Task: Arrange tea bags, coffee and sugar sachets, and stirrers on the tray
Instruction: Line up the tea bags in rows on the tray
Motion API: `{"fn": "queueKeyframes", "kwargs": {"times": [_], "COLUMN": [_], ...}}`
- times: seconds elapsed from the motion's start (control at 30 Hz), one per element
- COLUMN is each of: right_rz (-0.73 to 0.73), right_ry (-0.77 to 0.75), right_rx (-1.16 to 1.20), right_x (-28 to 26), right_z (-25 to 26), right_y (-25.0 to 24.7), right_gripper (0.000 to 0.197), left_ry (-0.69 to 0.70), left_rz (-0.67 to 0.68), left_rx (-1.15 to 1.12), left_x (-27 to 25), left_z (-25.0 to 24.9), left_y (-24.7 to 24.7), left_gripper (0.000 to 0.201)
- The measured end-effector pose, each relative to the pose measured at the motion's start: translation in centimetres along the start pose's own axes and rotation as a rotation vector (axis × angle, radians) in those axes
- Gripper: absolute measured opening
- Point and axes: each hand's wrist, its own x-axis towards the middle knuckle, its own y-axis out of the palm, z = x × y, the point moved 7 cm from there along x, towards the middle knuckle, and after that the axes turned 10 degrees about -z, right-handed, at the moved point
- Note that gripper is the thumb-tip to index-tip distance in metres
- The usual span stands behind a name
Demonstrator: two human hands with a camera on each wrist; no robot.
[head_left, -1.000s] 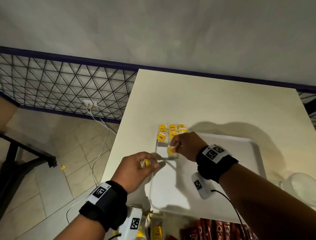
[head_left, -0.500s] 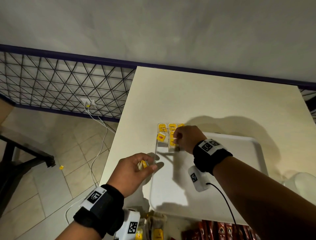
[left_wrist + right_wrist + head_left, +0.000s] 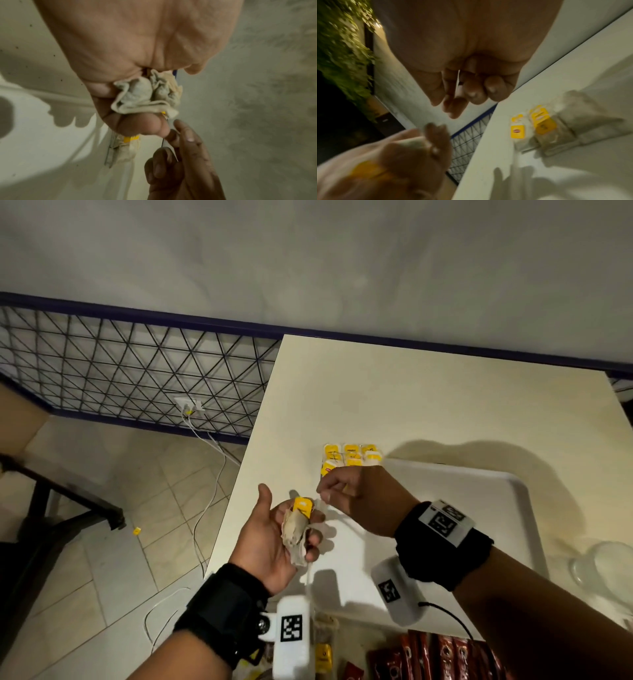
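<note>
Beside tray | left hand clutches tea bags | left wrist: right hand pinches a string

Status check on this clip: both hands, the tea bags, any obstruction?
Left hand grips a bunch of tea bags. Right hand pinches a thin string or tag beside them. Placed tea bags at the tray far-left corner. Nothing in the way.

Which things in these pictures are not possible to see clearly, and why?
- Tea bags on the tray, head view: the right hand covers the nearer ones, so no count.
- Tea bags in the left hand: bunched, number unclear.
- Red sachets, head view: cut by the bottom edge.
- Right wrist view: motion blur; tag print unreadable.
</note>
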Motion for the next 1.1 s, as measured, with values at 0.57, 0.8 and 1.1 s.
{"fn": "queueKeyframes", "kwargs": {"times": [0.57, 0.8, 1.1], "right_rz": [-0.163, -0.196, -0.232], "right_ry": [-0.032, -0.070, -0.112], "right_rx": [0.286, 0.591, 0.646], "right_x": [-2.1, -2.9, -3.5], "right_z": [2.3, 5.8, 8.4], "right_y": [-1.9, -4.4, -6.6], "right_gripper": [0.016, 0.008, 0.007], "left_ry": [0.055, -0.012, 0.093], "left_rz": [0.021, -0.080, -0.028], "left_rx": [0.206, 0.164, 0.245], "left_x": [-1.2, -0.3, 0.3], "left_z": [0.9, 2.3, 0.9], "left_y": [1.1, 0.2, 0.6], "left_gripper": [0.062, 0.051, 0.057]}}
